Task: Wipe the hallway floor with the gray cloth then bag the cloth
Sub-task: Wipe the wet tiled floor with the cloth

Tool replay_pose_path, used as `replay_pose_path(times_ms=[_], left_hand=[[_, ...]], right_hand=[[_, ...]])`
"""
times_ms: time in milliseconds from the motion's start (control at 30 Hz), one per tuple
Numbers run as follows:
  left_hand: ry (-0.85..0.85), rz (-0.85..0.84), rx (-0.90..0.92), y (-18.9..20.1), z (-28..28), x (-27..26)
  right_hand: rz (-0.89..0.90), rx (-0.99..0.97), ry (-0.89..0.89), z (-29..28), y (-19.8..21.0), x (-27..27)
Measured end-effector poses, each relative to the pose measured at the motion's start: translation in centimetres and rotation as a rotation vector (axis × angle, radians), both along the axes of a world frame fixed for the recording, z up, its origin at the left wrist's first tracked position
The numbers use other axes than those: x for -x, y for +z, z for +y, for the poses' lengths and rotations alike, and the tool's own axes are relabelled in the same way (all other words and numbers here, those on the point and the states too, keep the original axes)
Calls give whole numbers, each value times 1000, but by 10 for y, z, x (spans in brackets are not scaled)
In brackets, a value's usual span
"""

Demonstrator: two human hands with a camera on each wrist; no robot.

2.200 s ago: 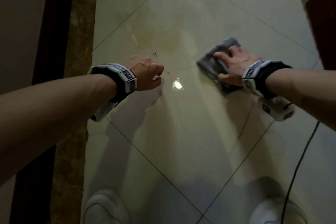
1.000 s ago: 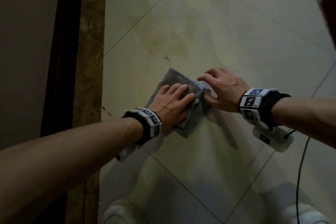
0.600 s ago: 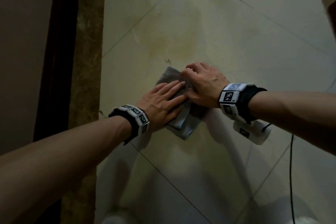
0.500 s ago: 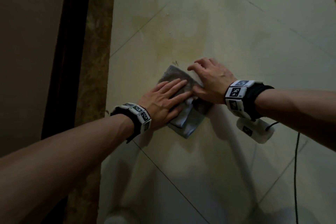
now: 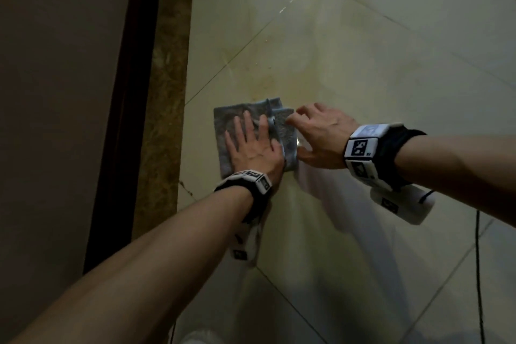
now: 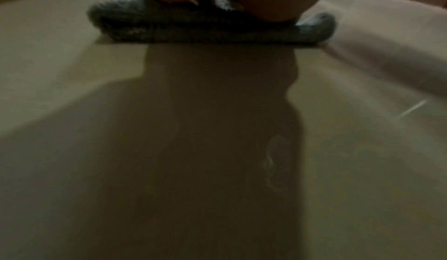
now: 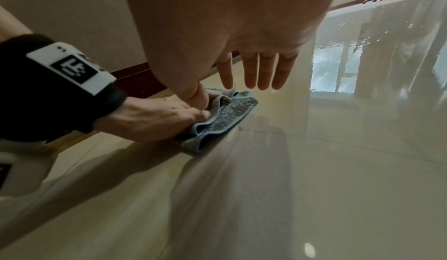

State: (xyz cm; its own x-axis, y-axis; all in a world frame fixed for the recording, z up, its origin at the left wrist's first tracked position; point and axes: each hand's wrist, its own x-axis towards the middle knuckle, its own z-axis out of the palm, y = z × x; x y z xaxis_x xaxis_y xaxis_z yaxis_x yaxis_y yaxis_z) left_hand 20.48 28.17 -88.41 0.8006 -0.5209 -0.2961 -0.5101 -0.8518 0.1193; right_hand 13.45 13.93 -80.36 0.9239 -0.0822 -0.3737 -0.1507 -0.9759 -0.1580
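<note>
— Where's the gray cloth (image 5: 252,131)?
— Folded on the floor (image 5: 363,70) tile, under the left hand (image 5: 252,148), palm down, fingers straight and spread.
— The right hand (image 5: 321,137)?
— At the cloth's three o'clock edge, fingers loosely extended, thumb touching the fold, gripping nothing.

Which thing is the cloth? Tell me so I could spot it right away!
Find the shiny pale floor beside the dark door frame. Flat under the left hand lies the gray cloth, folded and fuzzy, the only soft thing on the hard tiles.
</note>
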Motion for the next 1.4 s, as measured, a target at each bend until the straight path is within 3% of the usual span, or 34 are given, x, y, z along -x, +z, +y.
replay_pose_path(times_ms=[67,267,367,467,533,800,1067,1233,1400], left_hand=[[-78,21,-30,4,-3,8],[-546,-4,-26,3,34,1],[-644,-37,-83,9,47,-10],[-561,-99,-86,5,47,-3],[-499,-40,-50,-1,44,4],[-459,-14,-92,-5,44,-16],[-57,-12,-142,-2,58,-82],[129,-61,-100,-8,39,-76],[68,-4,-94,-3,32,-60]], right_hand=[[19,12,12,-3,7,4],[90,106,-56,-24,15,16],[116,132,-71,-22,20,14],[109,124,-59,-13,18,11],[117,99,-41,-5,15,7],[46,32,10,0,-5,-18],[9,-10,-32,-16,-13,-25],[21,-4,-11,-21,-23,-8],[-5,45,21,-27,-19,0]])
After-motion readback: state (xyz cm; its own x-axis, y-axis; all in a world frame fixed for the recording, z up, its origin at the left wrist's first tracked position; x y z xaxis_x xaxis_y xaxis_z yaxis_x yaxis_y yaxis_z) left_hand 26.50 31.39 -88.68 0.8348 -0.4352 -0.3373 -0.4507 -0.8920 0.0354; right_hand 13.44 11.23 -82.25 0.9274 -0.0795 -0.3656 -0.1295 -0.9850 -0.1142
